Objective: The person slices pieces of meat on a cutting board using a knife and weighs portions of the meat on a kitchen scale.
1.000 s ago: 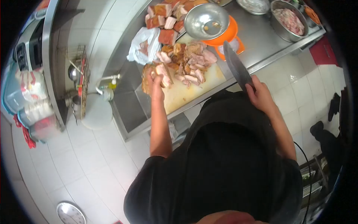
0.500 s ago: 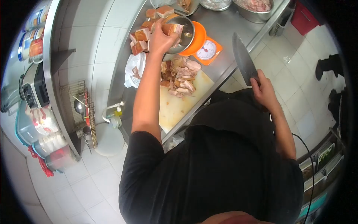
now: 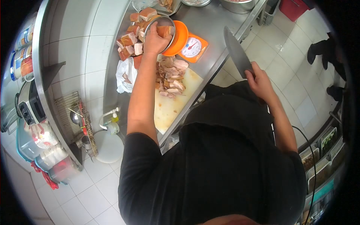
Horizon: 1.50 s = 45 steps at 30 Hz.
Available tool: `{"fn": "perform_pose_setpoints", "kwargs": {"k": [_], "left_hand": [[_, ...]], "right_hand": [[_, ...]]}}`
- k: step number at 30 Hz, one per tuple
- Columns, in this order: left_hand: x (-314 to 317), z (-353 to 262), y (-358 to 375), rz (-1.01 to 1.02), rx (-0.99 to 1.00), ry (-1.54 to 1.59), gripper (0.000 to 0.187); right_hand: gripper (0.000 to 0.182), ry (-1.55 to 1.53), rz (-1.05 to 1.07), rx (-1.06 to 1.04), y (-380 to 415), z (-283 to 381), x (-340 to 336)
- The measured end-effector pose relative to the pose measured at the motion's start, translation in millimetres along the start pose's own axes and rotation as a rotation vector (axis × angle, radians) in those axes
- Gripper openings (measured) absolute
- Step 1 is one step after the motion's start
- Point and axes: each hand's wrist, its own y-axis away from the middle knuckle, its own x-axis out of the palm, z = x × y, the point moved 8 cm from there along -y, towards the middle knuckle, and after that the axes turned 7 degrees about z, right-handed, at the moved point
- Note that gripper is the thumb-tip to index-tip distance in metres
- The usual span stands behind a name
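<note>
My left hand [image 3: 155, 40] is closed on a piece of meat [image 3: 164, 31], inside a metal bowl [image 3: 173, 23] that sits on the orange pan [image 3: 181, 37] of a kitchen scale [image 3: 193, 47]. The scale's needle has moved off its rest. Held in my right hand [image 3: 258, 80] is a large knife [image 3: 237, 50], its blade pointing up and left beyond the counter edge. Cut meat [image 3: 171, 77] is heaped on a white cutting board [image 3: 167, 112]. Several browned meat blocks [image 3: 127, 39] lie left of the bowl.
A white plastic bag [image 3: 125, 73] lies left of the board on the metal counter [image 3: 208, 20]. Another metal bowl [image 3: 240, 6] stands at the back. At the left are a wall shelf [image 3: 41, 67] and a wire rack [image 3: 69, 107]. A person's dark shoes show at the right.
My left hand has lowered the meat piece into the metal bowl, and the scale's needle has turned. The whole view has shifted slightly. My right hand still holds the knife.
</note>
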Motion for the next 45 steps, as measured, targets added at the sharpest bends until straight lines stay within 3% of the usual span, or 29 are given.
{"fn": "perform_pose_setpoints", "kwargs": {"k": [16,22,25,26,29,30,33,34,37,41,43,45], "left_hand": [[-7,-10,4,-0.071,0.041,-0.004,0.095],[-1,-2,0,-0.051,-0.042,0.020,0.096],[-11,5,4,-0.102,-0.066,0.165,0.099],[-14,9,6,-0.110,-0.083,0.251,0.092],[-22,25,21,-0.164,-0.125,0.945,0.089],[-43,10,40,-0.190,-0.180,1.044,0.082],[-59,31,65,-0.319,-0.008,1.515,0.079],[-66,29,77,-0.352,0.036,1.611,0.068],[-77,30,112,-0.323,0.114,1.874,0.060],[-65,60,157,-0.403,0.036,2.031,0.054],[-55,80,179,-0.476,-0.016,1.992,0.055],[-43,98,203,-0.546,-0.091,1.949,0.058]], "right_hand": [[0.020,0.036,0.020,-0.055,-6,2,4],[0.020,0.093,0.015,-0.035,-2,3,4],[0.021,0.058,0.025,-0.034,-1,8,6],[0.021,0.060,0.036,0.001,-1,8,6],[0.019,0.056,0.043,0.046,-1,9,8],[0.019,0.047,0.027,0.019,-1,5,9],[0.018,0.013,-0.013,-0.063,-5,6,15],[0.018,-0.001,-0.025,-0.089,-6,8,17],[0.017,0.012,0.096,-0.013,-13,10,28],[0.016,0.018,0.167,-0.068,-22,26,43],[0.017,0.011,0.164,-0.170,-25,33,51],[0.017,0.002,0.210,-0.127,-28,33,58]]}}
